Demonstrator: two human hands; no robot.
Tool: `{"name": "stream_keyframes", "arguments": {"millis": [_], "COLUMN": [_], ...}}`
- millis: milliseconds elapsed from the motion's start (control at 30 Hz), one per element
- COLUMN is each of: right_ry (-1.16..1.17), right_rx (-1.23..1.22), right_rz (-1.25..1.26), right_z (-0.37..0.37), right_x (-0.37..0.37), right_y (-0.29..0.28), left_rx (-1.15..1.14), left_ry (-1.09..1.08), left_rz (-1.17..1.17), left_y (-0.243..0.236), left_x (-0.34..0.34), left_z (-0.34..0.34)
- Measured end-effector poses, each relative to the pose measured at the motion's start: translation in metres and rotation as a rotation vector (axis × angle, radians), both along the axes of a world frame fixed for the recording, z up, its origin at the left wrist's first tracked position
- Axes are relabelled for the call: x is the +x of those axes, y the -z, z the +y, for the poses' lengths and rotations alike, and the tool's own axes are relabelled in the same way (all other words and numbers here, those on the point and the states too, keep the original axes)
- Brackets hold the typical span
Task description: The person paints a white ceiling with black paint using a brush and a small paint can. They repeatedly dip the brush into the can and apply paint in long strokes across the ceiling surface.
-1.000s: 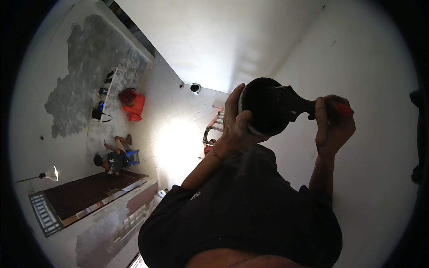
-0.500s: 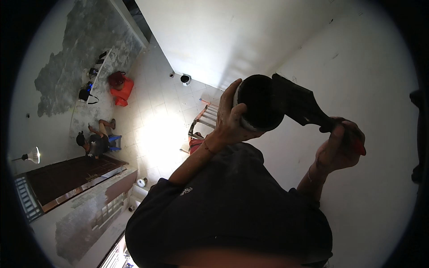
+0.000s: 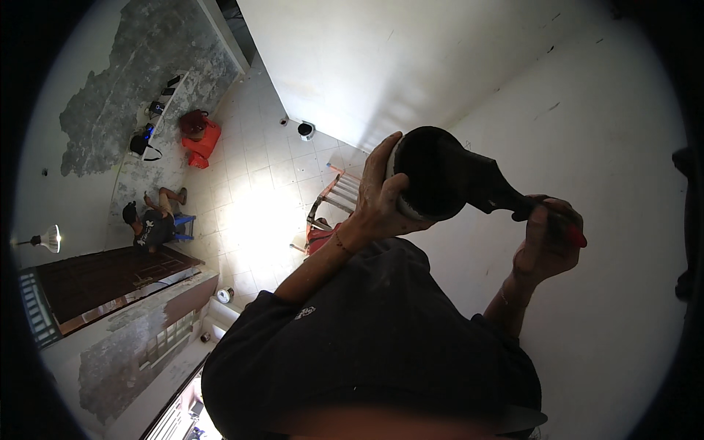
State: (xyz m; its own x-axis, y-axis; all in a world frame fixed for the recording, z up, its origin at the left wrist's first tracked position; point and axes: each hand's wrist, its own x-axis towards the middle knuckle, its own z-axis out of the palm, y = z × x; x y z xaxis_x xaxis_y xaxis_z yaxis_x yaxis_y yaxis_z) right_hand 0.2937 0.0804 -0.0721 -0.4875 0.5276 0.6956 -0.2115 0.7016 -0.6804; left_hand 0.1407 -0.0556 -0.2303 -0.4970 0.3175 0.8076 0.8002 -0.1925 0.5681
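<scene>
My left hand [image 3: 381, 192] is closed round the side of a round paint can [image 3: 400, 165], its thumb over the rim. The can's mouth faces up and its inside is too dark to make out. At the right, my right hand [image 3: 544, 238] grips a wide, flat paintbrush [image 3: 493, 182] by its handle, which has a red end. The brush looks black against the light. Its head reaches inside the can's mouth; the tip is hidden in the dark interior.
A ladder [image 3: 337, 194] stands below my left forearm. White walls [image 3: 367, 59] rise ahead and to my right. On the tiled floor sits another paint can [image 3: 305, 130]. A person [image 3: 155, 224] sits on a blue stool at the left, near red bags [image 3: 199, 143].
My right hand has moved left and slightly down, bringing the brush head from the can's rim into its mouth. The can has shifted slightly right. The seated person has changed posture.
</scene>
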Motion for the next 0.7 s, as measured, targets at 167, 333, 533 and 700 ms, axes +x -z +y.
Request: {"name": "stream_keyframes", "arguments": {"millis": [167,333,533,700], "right_ry": [0.008,0.070,0.056,-0.001], "right_rx": [0.027,-0.013,0.039,-0.011], "right_rz": [-0.045,-0.038,-0.112,-0.099], "right_z": [-0.0026,-0.0025,0.0009,0.0029], "right_x": [0.0031,0.0041,0.0035,0.0016], "right_y": [0.0033,0.0055,0.0059,0.0082], "left_rx": [-0.005,-0.006,0.010,-0.019], "left_ry": [-0.006,0.011,-0.002,-0.014], "left_rz": [-0.002,-0.010,0.018,0.044], "left_y": [-0.0010,-0.0002,0.0004,-0.0020], "left_x": [0.0015,0.0015,0.0011,-0.0023], "left_z": [-0.0033,-0.0066,-0.0057,-0.0080]}}
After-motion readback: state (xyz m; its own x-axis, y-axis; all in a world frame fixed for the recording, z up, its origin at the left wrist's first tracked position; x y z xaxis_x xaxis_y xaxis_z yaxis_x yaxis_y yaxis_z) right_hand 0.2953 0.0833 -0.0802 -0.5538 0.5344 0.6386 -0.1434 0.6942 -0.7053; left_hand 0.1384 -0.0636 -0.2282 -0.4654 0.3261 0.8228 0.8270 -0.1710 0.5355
